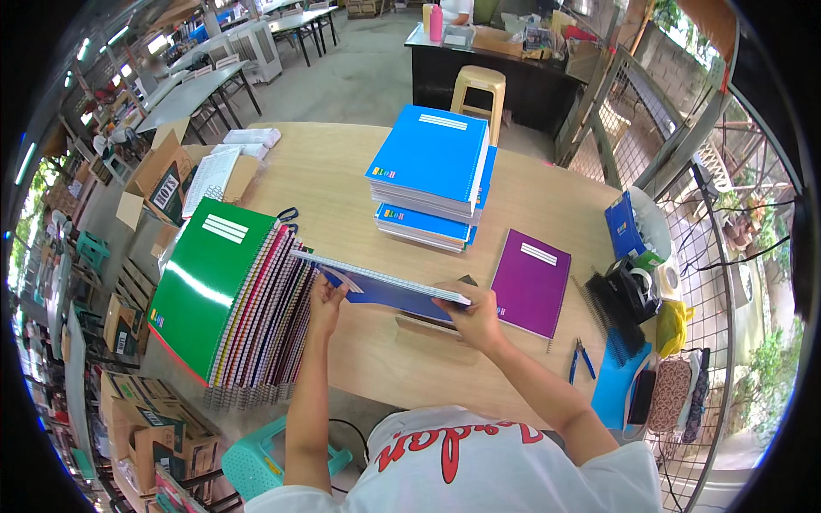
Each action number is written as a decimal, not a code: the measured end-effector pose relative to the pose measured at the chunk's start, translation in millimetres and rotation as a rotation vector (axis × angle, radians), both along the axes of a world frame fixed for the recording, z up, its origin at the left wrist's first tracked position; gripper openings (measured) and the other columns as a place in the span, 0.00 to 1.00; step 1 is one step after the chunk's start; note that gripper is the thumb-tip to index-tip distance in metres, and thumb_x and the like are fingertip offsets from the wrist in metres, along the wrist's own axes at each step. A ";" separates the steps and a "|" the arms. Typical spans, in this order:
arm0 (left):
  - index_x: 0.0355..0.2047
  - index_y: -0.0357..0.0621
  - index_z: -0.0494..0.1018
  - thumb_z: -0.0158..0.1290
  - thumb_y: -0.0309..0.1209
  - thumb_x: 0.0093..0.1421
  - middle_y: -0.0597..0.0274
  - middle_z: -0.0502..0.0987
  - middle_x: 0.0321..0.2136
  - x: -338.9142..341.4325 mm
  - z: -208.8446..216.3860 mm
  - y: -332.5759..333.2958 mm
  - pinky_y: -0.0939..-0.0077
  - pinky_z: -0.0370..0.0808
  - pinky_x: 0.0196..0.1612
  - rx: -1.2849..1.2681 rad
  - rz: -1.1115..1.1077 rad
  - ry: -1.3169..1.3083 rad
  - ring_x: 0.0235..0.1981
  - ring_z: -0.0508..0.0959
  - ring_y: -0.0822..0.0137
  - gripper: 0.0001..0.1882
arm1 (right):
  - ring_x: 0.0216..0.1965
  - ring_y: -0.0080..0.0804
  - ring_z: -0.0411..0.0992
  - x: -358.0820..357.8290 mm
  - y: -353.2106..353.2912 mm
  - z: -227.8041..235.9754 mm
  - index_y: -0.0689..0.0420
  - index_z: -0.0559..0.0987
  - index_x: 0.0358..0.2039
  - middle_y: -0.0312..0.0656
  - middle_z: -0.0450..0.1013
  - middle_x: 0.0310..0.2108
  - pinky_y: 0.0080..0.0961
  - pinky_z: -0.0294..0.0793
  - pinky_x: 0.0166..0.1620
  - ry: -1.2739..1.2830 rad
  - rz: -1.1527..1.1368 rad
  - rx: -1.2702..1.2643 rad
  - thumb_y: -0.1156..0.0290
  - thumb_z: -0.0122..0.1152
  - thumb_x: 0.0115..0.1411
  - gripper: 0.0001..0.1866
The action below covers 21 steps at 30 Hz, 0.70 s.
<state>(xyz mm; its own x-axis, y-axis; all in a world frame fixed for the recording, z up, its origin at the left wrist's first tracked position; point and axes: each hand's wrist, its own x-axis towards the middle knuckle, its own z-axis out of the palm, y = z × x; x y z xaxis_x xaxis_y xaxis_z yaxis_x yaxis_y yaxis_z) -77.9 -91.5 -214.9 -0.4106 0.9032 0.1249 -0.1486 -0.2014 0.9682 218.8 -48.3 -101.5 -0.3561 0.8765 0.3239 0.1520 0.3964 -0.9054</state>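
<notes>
Between both hands I hold a dark blue notebook (pixel 389 293) tilted on edge, its pale page edges turned up. My left hand (pixel 327 301) grips its left end, fingers closed around the cover. At the other end my right hand (pixel 475 316) is closed on the notebook's corner. Just left of my left hand rises a tall stack of spiral notebooks (pixel 214 282) with a green cover on top. A purple notebook (pixel 532 282) lies flat to the right of my right hand. Beyond the held notebook stands a pile of blue notebooks (pixel 432 158). Below it, a small wooden piece (pixel 428 329) is partly hidden.
Pliers (pixel 581 361), black binding coils (pixel 614 312), a tape dispenser (pixel 634 286) and a yellow bag (pixel 676 327) crowd the table's right side. Cardboard boxes (pixel 162 184) stand at the left. A teal stool (pixel 256 462) is near my left arm. A wire mesh fence borders the right.
</notes>
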 end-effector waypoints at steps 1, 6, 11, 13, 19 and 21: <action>0.52 0.40 0.71 0.58 0.17 0.59 0.68 0.78 0.44 -1.4 -4.0 -1.6 0.82 0.70 0.48 0.008 -0.001 -0.002 0.43 0.75 0.77 0.20 | 0.30 0.20 0.74 -0.4 -1.4 -4.0 0.62 0.85 0.38 0.38 0.81 0.29 0.21 0.74 0.36 -0.002 -0.001 0.008 0.79 0.71 0.56 0.08; 0.54 0.41 0.70 0.55 0.15 0.59 0.65 0.77 0.48 -22.0 -37.6 -8.3 0.76 0.71 0.55 -0.005 -0.055 0.053 0.49 0.76 0.72 0.22 | 0.31 0.28 0.78 2.2 -7.5 -12.7 0.57 0.85 0.41 0.45 0.82 0.33 0.24 0.75 0.36 -0.222 -0.027 -0.179 0.80 0.69 0.56 0.11; 0.52 0.41 0.71 0.58 0.17 0.59 0.65 0.78 0.46 -2.0 -42.5 -1.0 0.76 0.72 0.55 -0.035 -0.137 0.023 0.48 0.76 0.72 0.21 | 0.29 0.25 0.77 21.3 -4.1 -41.8 0.57 0.85 0.40 0.43 0.82 0.31 0.23 0.75 0.35 -0.047 -0.038 -0.014 0.78 0.71 0.55 0.11; 0.52 0.41 0.71 0.59 0.18 0.59 0.65 0.78 0.45 0.9 -44.1 -4.5 0.76 0.72 0.55 -0.006 -0.137 0.013 0.47 0.76 0.72 0.20 | 0.28 0.24 0.76 25.2 -6.7 -48.0 0.57 0.85 0.39 0.41 0.82 0.30 0.23 0.75 0.34 -0.069 -0.085 -0.055 0.77 0.72 0.54 0.11; 0.55 0.39 0.68 0.58 0.17 0.56 0.64 0.77 0.45 31.4 -65.8 -13.0 0.78 0.71 0.52 -0.204 -0.212 0.206 0.47 0.75 0.73 0.26 | 0.36 0.23 0.75 68.6 -13.5 -93.6 0.55 0.85 0.37 0.40 0.81 0.32 0.26 0.75 0.39 -0.057 -0.122 -0.060 0.78 0.74 0.51 0.11; 0.66 0.40 0.58 0.55 0.14 0.51 0.60 0.71 0.54 69.7 -55.6 -11.5 0.77 0.68 0.58 -0.199 -0.365 -0.005 0.57 0.71 0.69 0.40 | 0.47 0.26 0.74 98.4 -25.5 -122.6 0.57 0.83 0.42 0.42 0.80 0.43 0.27 0.74 0.48 -0.116 -0.170 -0.042 0.77 0.76 0.50 0.17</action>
